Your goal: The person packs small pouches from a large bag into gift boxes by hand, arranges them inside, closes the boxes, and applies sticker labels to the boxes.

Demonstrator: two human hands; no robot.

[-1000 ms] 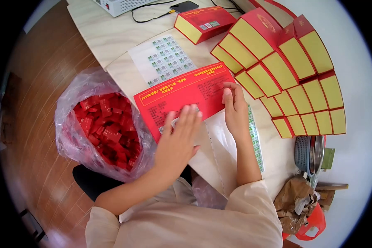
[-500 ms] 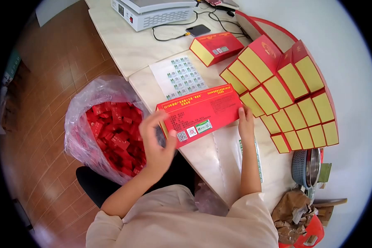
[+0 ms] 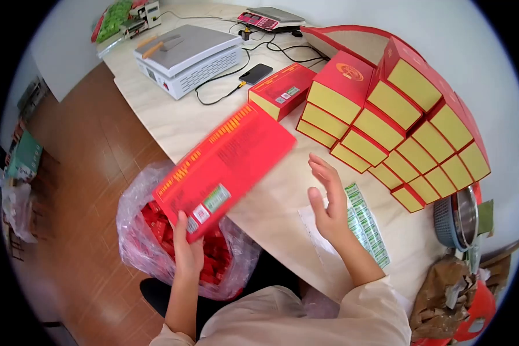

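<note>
My left hand (image 3: 187, 251) grips the lower left end of a long red gift box (image 3: 230, 164), thumb on its printed face. The box is tilted, its far end pointing up and right, with yellow lettering along one edge and small labels near my thumb. My right hand (image 3: 331, 210) is off the box, fingers apart, above the table and holding nothing. Beside my right wrist lies a sheet of green-and-white stickers (image 3: 366, 228). Below the box, a clear plastic bag (image 3: 141, 245) holds many small red packets (image 3: 216, 259).
Red boxes with yellow ends (image 3: 409, 158) are stacked at the right, and another red box (image 3: 282, 89) lies near them. A white heating plate (image 3: 190, 57), a phone (image 3: 255, 73) with a cable and a scale (image 3: 271, 18) stand farther back. A basket (image 3: 447, 222) is at the right edge.
My right hand has let go of the box. My left hand, open before, now holds its left end, and the box has tilted more steeply. The view has shifted too.
</note>
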